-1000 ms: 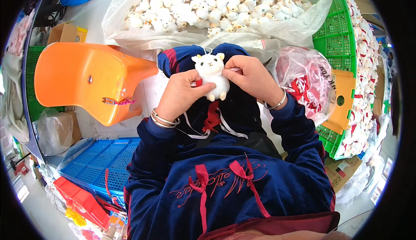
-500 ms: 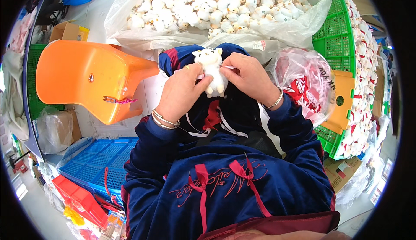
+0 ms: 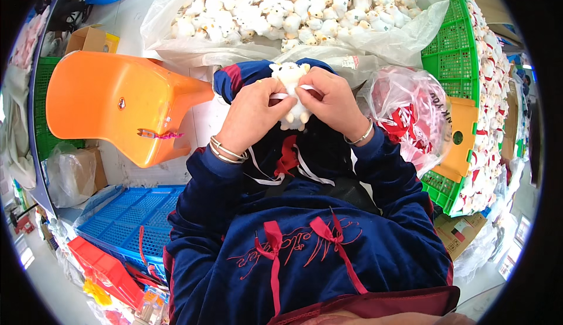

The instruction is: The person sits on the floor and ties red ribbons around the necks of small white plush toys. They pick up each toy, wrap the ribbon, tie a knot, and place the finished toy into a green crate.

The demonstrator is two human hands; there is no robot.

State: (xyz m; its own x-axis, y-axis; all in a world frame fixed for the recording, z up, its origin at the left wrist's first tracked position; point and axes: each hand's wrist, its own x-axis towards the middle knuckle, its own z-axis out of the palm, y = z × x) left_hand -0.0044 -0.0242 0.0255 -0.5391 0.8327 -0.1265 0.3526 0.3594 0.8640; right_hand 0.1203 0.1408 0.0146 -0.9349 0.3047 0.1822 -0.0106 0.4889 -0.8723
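A small white plush animal (image 3: 290, 77) is upright over my lap, between my two hands. A white ribbon (image 3: 279, 96) comes out from both sides of its neck. My left hand (image 3: 253, 113) is closed in a pinch on one end of it. On the other side, my right hand (image 3: 333, 101) pinches the other end, thumb against the toy's front. Lower in my lap lies a red cloth piece (image 3: 287, 156), with loose white ribbons (image 3: 307, 169) beside it.
Ahead, a large clear plastic bag (image 3: 158, 32) holds a heap of white plush toys. An orange chair (image 3: 88, 102) stands at left, above a blue crate (image 3: 126, 219). To the right are a plastic bag of red and white pieces (image 3: 410, 128) and a green crate (image 3: 448, 61).
My hands have come closer together in front of the toy, bringing the ribbon ends inward. The toy has shifted slightly right and away from me.
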